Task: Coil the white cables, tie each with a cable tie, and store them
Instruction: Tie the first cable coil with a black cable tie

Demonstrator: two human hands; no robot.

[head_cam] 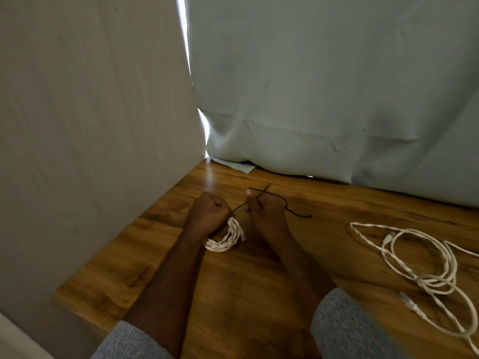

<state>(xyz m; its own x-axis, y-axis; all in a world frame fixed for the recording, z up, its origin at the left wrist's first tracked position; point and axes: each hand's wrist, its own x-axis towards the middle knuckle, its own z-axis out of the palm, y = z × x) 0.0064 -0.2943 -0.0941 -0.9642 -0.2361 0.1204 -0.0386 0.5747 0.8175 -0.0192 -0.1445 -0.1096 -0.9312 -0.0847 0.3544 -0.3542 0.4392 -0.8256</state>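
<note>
Surface: wood-grain table, warm brown with darker knots, lit by a bright streak near its far edge. Surroundings: a pale grey-beige cloth panel hangs along the left side; a pale blue-green curtain closes the far side, its hem resting on the wood, with a narrow slit of daylight between the two. Item, held: coiled white cable, twisted strands bundled in several loops, hanging below the left hand, which is fisted tight round the coil's top. Item, held: thin dark cable tie, pinched in the curled fingers of the right hand; one end runs taut across to the left fist, the other trails in a loose curve onto the wood to the right. Item, loose: second white cable, uncoiled, sprawled in slack overlapping loops at the table's right (one connector end lies nearest the viewer). Both forearms bare, grey knit sleeves pushed up. Containers and legible writing: cannot tell of any.
</note>
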